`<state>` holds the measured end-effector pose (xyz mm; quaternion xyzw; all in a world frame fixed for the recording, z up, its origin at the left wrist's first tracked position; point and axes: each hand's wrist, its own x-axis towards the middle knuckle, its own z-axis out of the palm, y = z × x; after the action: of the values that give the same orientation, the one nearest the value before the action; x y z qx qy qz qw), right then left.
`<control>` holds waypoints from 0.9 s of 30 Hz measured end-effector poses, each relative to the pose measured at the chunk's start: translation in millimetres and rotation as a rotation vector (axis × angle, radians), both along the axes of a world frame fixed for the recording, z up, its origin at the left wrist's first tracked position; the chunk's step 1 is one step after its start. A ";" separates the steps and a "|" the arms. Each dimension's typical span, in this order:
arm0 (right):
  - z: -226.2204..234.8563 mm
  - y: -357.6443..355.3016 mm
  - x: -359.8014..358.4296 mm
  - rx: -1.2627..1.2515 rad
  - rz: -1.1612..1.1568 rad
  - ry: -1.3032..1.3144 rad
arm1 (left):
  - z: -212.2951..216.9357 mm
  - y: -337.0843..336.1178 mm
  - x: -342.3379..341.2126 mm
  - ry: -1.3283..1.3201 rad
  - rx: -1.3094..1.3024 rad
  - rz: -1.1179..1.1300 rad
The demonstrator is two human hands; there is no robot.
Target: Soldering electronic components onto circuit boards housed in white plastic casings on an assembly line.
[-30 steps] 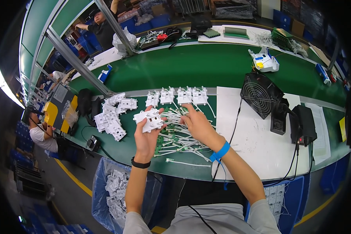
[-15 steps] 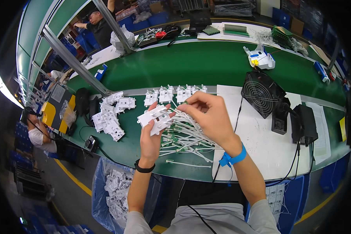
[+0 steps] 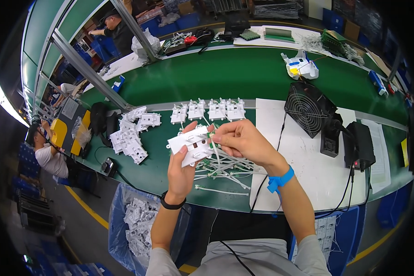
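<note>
white housing [image 3: 192, 142] in left hand [image 3: 180, 177], green-ended lead [image 3: 211, 137] pinched in right hand [image 3: 246, 143]: we are apparently aligning them, seating likely needing care.

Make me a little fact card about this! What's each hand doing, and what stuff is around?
Left hand: holds a white plastic part
Right hand: pinches a small green piece at the held part's right side; whether it touches is hard to tell
Left wrist: black band
Right wrist: blue strap
Beyond the hands: a row of four white parts
Left of the hands: a heap of white parts
Under the hands: green-ended white leads on the green table
Right: a black fan
</note>
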<state>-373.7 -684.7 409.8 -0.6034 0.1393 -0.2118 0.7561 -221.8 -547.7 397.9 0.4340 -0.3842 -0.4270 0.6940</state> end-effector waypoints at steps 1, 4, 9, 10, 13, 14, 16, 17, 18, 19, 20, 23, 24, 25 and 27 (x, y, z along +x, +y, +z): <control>-1.3 0.8 0.5 0.001 0.002 -0.001 | -2.6 1.6 2.1 -0.005 0.014 -0.010; -7.1 3.8 2.6 -0.004 0.003 -0.007 | -2.4 3.2 1.1 -0.008 0.027 -0.035; -18.7 25.0 15.2 -0.186 -0.391 -0.045 | -9.5 0.0 -3.8 0.011 0.051 -0.017; -19.4 29.0 17.4 -0.352 -0.660 -0.099 | -9.2 -1.2 -6.5 0.038 0.056 -0.025; -24.8 8.0 5.1 -0.270 -0.301 0.047 | -12.0 -1.8 -12.5 0.003 0.045 -0.009; -25.8 4.1 3.0 -0.141 -0.054 0.141 | -15.8 -1.6 -12.8 -0.057 0.031 0.012; -31.8 5.3 -0.9 -0.115 -0.047 0.111 | -26.2 0.1 -5.0 -0.102 0.058 0.013; -33.5 3.4 -7.1 -0.232 -0.074 0.119 | -25.0 1.1 0.0 -0.144 0.095 -0.021; -31.4 2.5 -12.6 -0.348 -0.099 0.124 | -22.0 3.5 10.6 -0.136 0.064 -0.143; -21.9 1.8 -22.5 -0.431 -0.072 0.171 | -20.7 5.3 19.8 -0.244 0.052 -0.179; -18.8 0.3 -30.0 -0.534 -0.062 0.205 | -17.0 2.6 22.5 -0.351 0.036 -0.225; -5.0 6.0 -45.8 -0.808 -0.053 0.290 | -16.1 -0.1 -1.8 -0.327 0.203 -0.199; -1.7 10.1 -48.6 -0.859 -0.061 0.313 | -21.2 -4.1 -5.4 -0.423 0.253 -0.226; -7.8 11.0 -50.1 -0.905 -0.099 0.315 | -21.2 -8.9 -11.0 -0.470 0.247 -0.222; -7.8 11.6 -56.1 -0.830 -0.172 0.276 | -20.2 -18.0 -25.3 -0.529 0.157 -0.152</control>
<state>-429.7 -673.1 401.9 -0.8645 0.1919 -0.2295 0.4039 -247.1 -565.7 377.7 0.5527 -0.5493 -0.3780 0.4999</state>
